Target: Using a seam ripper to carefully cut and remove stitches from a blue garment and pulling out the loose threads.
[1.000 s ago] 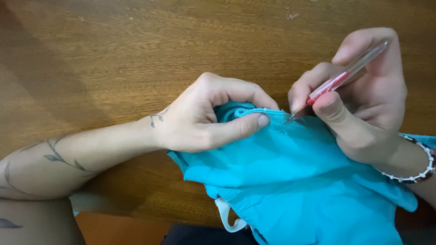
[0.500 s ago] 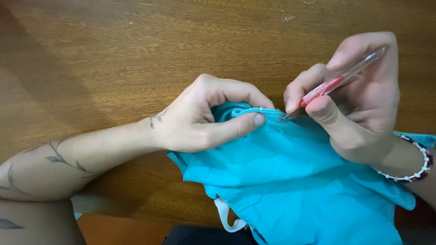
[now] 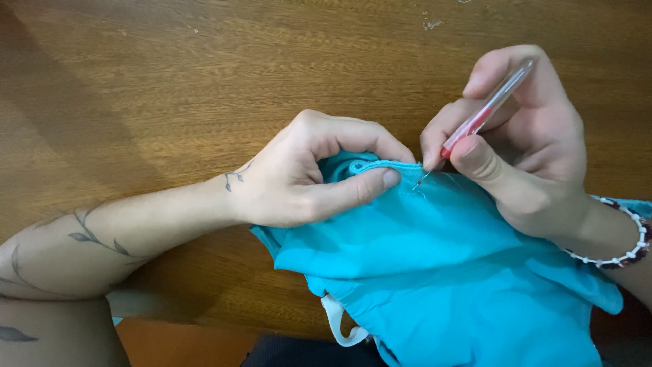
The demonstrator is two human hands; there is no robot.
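A turquoise cloth garment lies bunched on the wooden table, hanging over its near edge. My left hand pinches a folded hem of the cloth between thumb and fingers. My right hand holds a slim tool with a clear and red handle like a pen, its thin metal tip touching the cloth just right of my left thumb. A beaded bracelet circles my right wrist.
A white strap or loop hangs from the cloth below the table edge. The wood surface shows small pale specks at the far side. Dark fabric and an orange floor show beneath the table's front edge.
My right hand and the tool have shifted slightly left, bringing the tip closer to my left thumb. The left hand keeps its pinch on the hem.
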